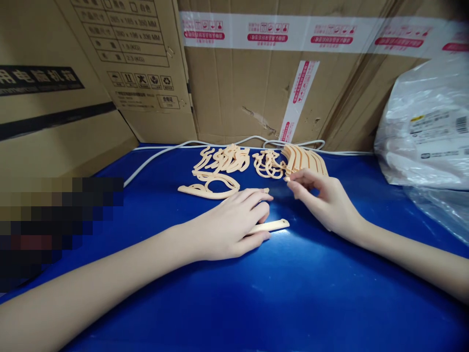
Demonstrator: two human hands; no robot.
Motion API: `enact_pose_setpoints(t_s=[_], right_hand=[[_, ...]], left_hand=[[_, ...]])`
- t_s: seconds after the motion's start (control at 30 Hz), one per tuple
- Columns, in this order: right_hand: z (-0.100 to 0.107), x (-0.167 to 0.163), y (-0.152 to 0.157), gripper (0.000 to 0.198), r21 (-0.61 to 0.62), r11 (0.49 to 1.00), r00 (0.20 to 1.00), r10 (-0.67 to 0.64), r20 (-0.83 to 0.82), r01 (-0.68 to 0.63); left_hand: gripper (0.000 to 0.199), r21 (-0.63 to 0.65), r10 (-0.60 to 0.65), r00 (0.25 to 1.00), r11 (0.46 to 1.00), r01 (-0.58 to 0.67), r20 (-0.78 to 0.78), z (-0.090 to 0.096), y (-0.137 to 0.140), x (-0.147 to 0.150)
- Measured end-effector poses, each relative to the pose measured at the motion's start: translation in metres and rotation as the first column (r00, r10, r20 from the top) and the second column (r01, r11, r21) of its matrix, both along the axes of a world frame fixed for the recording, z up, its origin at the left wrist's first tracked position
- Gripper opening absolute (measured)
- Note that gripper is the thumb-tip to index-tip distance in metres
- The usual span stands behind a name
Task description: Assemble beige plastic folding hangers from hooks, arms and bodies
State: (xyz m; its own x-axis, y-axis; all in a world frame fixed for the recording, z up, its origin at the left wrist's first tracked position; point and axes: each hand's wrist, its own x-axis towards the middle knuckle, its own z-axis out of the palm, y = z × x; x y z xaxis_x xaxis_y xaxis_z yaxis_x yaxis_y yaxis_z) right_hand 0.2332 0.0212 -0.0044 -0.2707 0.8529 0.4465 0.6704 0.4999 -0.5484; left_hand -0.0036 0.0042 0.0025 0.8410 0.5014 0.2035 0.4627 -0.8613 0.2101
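My left hand (242, 222) is closed around a long beige plastic arm (274, 225), whose end with a small hole sticks out to the right. The tip of another beige piece (264, 190) shows just beyond the fingers; the hand hides the rest. My right hand (326, 198) is in a pinch, with a small beige piece (287, 179) at its fingertips, mostly covered. Right beside those fingertips lie a pile of beige hook-shaped pieces (269, 166) and a stack of curved beige arms (306, 159).
Beyond my left hand lies a beige folding-hanger-like assembly (208, 194), with a heap of curved pieces (229, 159) behind it. A white cable (183, 144) runs along the back of the blue table (264, 303). Cardboard boxes (234, 88) wall the back and left; a plastic bag (421, 122) sits right.
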Motion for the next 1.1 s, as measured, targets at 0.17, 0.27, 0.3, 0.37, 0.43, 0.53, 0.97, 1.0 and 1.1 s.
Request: enact_pose_setpoints(t_s=[0.17,0.27,0.3,0.37,0.43,0.53,0.97,1.0,1.1], right_hand=[[0.000,0.004,0.007,0.037,0.000,0.999,0.997,-0.034,-0.070,0.034],[-0.002,0.005,0.007,0.034,0.088,0.995,0.997,-0.031,-0.075,0.037],[-0.003,0.004,0.007,0.032,0.112,0.993,0.998,-0.016,-0.066,0.023],[-0.003,0.003,0.004,0.029,0.117,0.993,0.999,0.028,-0.037,-0.023],[-0.003,0.002,0.002,0.027,0.099,0.993,0.998,0.063,0.015,-0.065],[-0.002,0.000,0.000,0.031,0.081,0.995,0.991,0.048,0.126,-0.058],[0.000,-0.002,-0.004,0.039,0.076,0.988,0.962,0.112,0.250,-0.135],[0.000,-0.002,-0.004,0.037,0.076,0.989,0.962,0.106,0.250,-0.129],[-0.001,-0.001,-0.004,0.037,0.081,0.991,0.961,0.083,0.264,-0.107]], left_hand=[[0.020,-0.023,0.007,0.999,1.000,-0.007,-0.032,0.001,-0.002,0.003],[0.023,-0.031,0.024,1.000,0.999,-0.024,-0.002,-0.001,-0.002,0.005],[0.023,-0.039,0.034,0.999,0.999,-0.033,0.021,-0.001,-0.003,0.005],[0.022,-0.071,0.065,0.995,0.996,-0.059,0.075,0.000,-0.003,0.006],[0.020,-0.119,0.104,0.987,0.989,-0.089,0.126,0.002,-0.003,0.006],[0.019,-0.191,0.148,0.973,0.975,-0.113,0.179,0.004,-0.002,0.005],[0.020,-0.229,0.219,0.950,0.959,-0.167,0.221,0.002,-0.001,0.005],[0.020,-0.234,0.222,0.949,0.957,-0.169,0.223,0.001,-0.001,0.005],[0.021,-0.224,0.215,0.949,0.961,-0.163,0.230,0.001,0.000,0.005]])
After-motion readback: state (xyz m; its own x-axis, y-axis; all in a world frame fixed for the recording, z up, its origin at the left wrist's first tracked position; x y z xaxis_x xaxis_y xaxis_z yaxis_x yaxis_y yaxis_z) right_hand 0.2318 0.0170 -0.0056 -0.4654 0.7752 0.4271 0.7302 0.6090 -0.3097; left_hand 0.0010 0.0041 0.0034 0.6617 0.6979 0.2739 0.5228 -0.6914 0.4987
